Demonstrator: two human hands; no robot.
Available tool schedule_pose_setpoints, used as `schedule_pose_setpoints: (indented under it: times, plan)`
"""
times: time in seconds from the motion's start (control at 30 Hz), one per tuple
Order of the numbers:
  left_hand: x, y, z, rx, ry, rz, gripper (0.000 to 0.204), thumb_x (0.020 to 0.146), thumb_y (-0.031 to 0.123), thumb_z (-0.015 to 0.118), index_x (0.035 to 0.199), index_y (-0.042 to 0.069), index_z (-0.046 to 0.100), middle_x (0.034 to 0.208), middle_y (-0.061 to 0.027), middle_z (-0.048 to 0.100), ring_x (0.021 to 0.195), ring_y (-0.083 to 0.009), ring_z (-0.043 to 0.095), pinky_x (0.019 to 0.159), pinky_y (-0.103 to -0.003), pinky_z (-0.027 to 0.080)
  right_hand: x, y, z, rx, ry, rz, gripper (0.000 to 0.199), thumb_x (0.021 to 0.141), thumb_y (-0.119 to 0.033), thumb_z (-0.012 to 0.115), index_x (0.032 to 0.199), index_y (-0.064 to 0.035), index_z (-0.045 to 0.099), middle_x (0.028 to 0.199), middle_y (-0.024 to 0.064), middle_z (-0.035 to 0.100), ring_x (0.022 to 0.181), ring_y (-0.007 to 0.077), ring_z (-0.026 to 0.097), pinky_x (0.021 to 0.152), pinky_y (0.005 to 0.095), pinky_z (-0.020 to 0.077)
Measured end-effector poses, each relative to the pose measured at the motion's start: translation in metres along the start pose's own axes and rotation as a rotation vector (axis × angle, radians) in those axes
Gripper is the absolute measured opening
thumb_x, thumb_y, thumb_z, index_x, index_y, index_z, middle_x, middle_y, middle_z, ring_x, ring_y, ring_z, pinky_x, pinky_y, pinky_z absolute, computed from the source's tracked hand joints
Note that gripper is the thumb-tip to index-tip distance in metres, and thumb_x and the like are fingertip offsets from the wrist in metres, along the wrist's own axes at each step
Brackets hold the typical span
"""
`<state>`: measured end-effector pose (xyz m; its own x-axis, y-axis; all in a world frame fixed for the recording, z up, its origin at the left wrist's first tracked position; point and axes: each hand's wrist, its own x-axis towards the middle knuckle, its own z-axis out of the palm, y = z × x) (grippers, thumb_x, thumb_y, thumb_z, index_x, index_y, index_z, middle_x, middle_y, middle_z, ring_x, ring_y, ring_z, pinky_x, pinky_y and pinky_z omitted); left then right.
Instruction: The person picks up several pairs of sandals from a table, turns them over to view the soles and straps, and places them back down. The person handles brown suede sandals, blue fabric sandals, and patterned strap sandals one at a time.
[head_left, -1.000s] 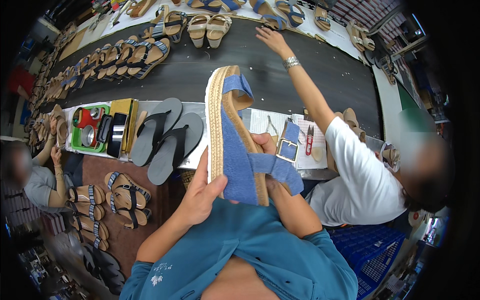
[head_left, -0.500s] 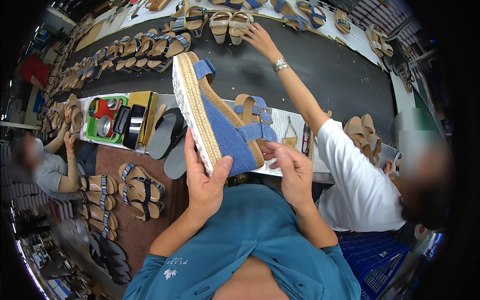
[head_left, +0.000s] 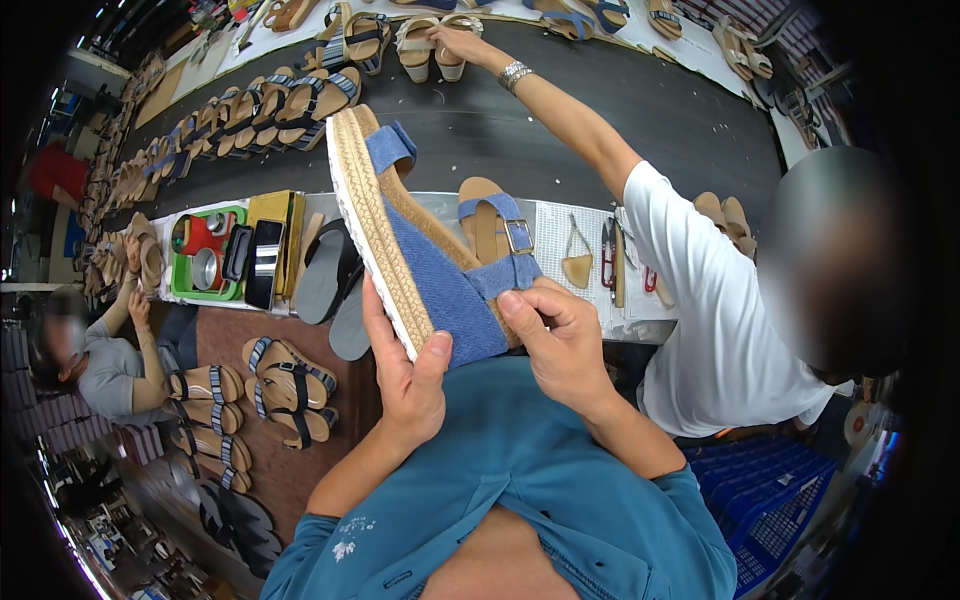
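Near centre, toward 10 o'clock: blue wedge sandal (head_left: 428,258), held up off the worktop (head_left: 650,325), side to camera, toe toward 11, white sole edge facing 8–9. Left hand (head_left: 408,380) at 7–8: part open, curled round the heel end, fingers along the sole, thumb on the wedge side. Right hand (head_left: 560,348) at 4: thumb and bent fingers closed in a pinch on that sandal's blue strap. Second blue sandal (head_left: 484,228) at 12, just past the held one. Grey flip-flops (head_left: 325,272) at 9, then dark phone (head_left: 263,285), green tray (head_left: 180,272) further out. Striped-strap sandals (head_left: 295,375) at 8, on brown surface (head_left: 220,330). Sandal row (head_left: 300,110) at 10–11, on black surface (head_left: 660,110). Co-worker's arm (head_left: 570,125) crosses from 2; co-worker's hand (head_left: 458,44) is at the pale sandals (head_left: 415,45) just shy of 12, can't tell if gripping. Blue crate (head_left: 765,510) far out at 4.
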<state>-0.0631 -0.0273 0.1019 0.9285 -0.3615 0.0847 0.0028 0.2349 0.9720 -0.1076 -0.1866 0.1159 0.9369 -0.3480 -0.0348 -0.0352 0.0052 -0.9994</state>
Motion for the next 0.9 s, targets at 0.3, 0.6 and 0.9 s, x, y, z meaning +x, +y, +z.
schedule_pose_setpoints:
  times: [0.3,0.6,0.9]
  plan:
    - [0.004,-0.005,-0.012,-0.069,0.072,-0.039,0.075,0.091,0.011,0.052,0.151,-0.005,0.01,0.146,-0.0167,0.033,0.131,-0.0222,0.038,0.112,-0.034,0.028,-0.017,0.008,-0.034,0.086,0.117,-0.222,0.02,0.096,-0.008,0.054,0.089,0.0051,0.067,0.079,0.0095,0.063,0.065,0.0133,0.063,0.06,0.0242,0.0487]
    - [0.015,-0.011,-0.04,-0.319,0.129,-0.114,0.061,0.093,0.024,0.061,0.14,-0.003,0.033,0.131,-0.0143,0.049,0.12,-0.0228,0.051,0.105,-0.037,0.04,-0.042,0.185,-0.105,-0.766,0.516,0.064,0.021,0.089,-0.019,0.064,0.102,-0.0019,0.066,0.092,0.0128,0.065,0.082,0.0285,0.062,0.075,0.0366,0.0485]
    - [0.013,-0.007,-0.026,-0.232,0.206,-0.175,0.05,0.098,0.023,0.053,0.139,-0.002,0.035,0.13,-0.0135,0.05,0.119,-0.0207,0.051,0.103,-0.037,0.04,-0.029,0.239,-0.078,-1.053,0.534,-0.033,0.029,0.081,-0.026,0.074,0.104,-0.0092,0.068,0.102,0.0068,0.058,0.102,0.0268,0.051,0.092,0.0409,0.0366]
